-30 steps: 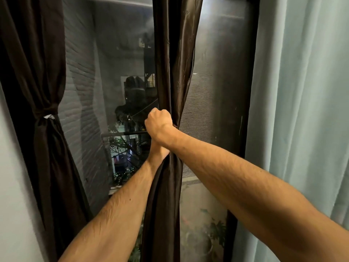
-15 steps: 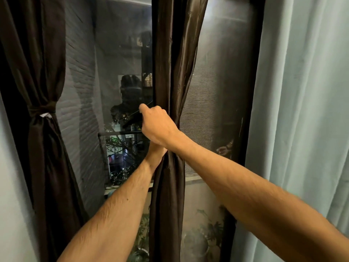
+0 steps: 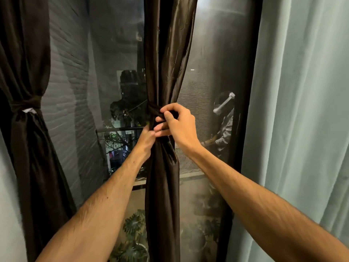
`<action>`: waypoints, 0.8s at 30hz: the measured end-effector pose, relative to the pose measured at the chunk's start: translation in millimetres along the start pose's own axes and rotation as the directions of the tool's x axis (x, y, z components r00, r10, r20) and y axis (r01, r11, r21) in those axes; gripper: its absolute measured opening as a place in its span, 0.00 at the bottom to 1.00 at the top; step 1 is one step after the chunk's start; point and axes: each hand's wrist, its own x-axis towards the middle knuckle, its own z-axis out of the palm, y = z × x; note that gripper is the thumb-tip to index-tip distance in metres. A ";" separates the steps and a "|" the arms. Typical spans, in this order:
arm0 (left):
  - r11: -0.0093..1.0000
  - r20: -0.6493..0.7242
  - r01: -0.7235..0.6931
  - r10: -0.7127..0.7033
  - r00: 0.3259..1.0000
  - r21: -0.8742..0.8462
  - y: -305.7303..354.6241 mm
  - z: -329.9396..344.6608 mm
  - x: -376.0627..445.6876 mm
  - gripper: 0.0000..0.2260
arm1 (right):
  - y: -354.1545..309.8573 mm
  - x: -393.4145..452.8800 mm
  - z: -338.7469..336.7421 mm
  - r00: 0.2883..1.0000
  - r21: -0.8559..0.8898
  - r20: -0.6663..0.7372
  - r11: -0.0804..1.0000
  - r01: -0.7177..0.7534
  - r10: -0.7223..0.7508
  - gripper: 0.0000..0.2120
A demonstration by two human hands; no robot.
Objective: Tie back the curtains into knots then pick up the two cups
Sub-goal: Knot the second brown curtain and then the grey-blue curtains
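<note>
A dark brown satin curtain [image 3: 166, 53] hangs in the middle of the window, gathered into a narrow bundle. A band of the same cloth [image 3: 154, 110] is wrapped round it at hand height. My right hand [image 3: 179, 125] pinches that wrap from the right with curled fingers. My left hand [image 3: 145, 142] grips the bundle just below, from the left. A second brown curtain [image 3: 28, 138] at the far left is tied at its waist [image 3: 26, 104]. No cups are in view.
A pale blue-grey curtain [image 3: 302, 110] fills the right side. The dark window glass [image 3: 117, 72] reflects a person and shows a brick wall [image 3: 69, 91] and leafy plants [image 3: 132, 233] below. A dark window frame [image 3: 247, 110] stands right of the middle curtain.
My right hand has come off its fist-like grip on the curtain and turned to pinch the wrapped band from the right. My left hand, hidden behind it before, now shows on the bundle.
</note>
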 end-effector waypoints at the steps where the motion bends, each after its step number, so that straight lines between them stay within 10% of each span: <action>1: 1.000 -0.029 -0.006 0.006 1.000 -0.004 1.6 0.6 -0.2 0.16 | 2.5 -0.2 -4.7 1.000 0.003 -0.013 1.000 0.002 -0.002 0.06; 8: 0.977 -0.213 -0.089 0.131 0.968 0.196 27.2 15.0 1.1 0.18 | 17.0 3.9 -31.7 0.998 0.026 -0.060 1.000 -0.011 0.013 0.02; 14: 0.992 -0.226 -0.105 0.085 0.970 -0.077 35.8 27.7 -4.8 0.17 | 25.2 8.2 -55.4 0.997 -0.183 -0.074 0.983 0.021 -0.035 0.02; 20: 0.961 0.062 -0.093 0.112 0.992 -0.259 38.3 27.3 -24.4 0.13 | 31.1 6.0 -66.6 0.998 -0.069 0.026 0.996 -0.059 0.061 0.04; 24: 0.956 0.212 -0.017 0.082 0.974 -0.292 41.3 19.5 -35.0 0.39 | 27.1 3.4 -66.3 0.997 -0.045 0.054 0.998 -0.044 0.047 0.06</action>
